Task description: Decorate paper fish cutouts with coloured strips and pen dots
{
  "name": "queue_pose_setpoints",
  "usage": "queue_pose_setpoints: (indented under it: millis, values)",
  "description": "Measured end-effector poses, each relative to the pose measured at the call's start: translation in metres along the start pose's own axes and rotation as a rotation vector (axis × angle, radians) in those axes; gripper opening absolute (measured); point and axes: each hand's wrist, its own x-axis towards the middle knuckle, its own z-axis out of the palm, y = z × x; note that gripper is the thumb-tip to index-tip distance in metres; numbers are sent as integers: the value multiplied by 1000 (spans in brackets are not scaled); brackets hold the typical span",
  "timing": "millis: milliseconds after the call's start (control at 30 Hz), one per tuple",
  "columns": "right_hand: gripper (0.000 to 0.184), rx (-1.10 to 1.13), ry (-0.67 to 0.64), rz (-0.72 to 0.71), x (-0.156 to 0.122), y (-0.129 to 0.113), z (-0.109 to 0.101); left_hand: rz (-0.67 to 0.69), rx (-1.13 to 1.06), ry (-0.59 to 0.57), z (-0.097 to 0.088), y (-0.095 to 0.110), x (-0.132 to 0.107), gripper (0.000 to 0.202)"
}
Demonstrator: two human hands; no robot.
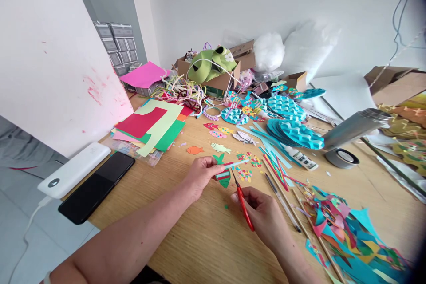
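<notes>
My left hand (201, 177) is closed, pinching a green paper fish (224, 179) with red and pale stripes. Thin red and light-blue paper strips (238, 163) stick out to the right from the same fingers. In my right hand (264, 213) is a pair of scissors (245, 209) with red handles, the blades pointing up close to the fish and strips. Just beyond lie small coloured paper dots (244, 175). An orange paper fish (195, 150) and a pale green one (220, 147) rest on the table past my left hand.
Coloured paper sheets (156, 126), a phone (96, 186) and a white power bank (73, 169) are on the left. Turquoise scalloped paper discs (296, 133), a glue bottle (301, 158), a steel flask (356, 128), a pen (282, 202) and paper scraps (353, 235) lie right.
</notes>
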Motion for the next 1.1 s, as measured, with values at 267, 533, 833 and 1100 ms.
queue_pose_setpoints:
  millis: [267, 533, 833, 1100]
  values:
    - [38, 304, 124, -21, -1, 3, 0, 199, 151, 106, -5, -4, 5, 22]
    - [38, 1009, 33, 98, 5, -4, -1, 827, 605, -5, -2, 0, -10, 11]
    - [22, 1091, -84, 135, 7, -5, -8, 910, 766, -318, 5, 2, -25, 20]
    - [30, 960, -3, 76, 10, 4, -12, 648, 609, -334, 4, 2, -20, 53]
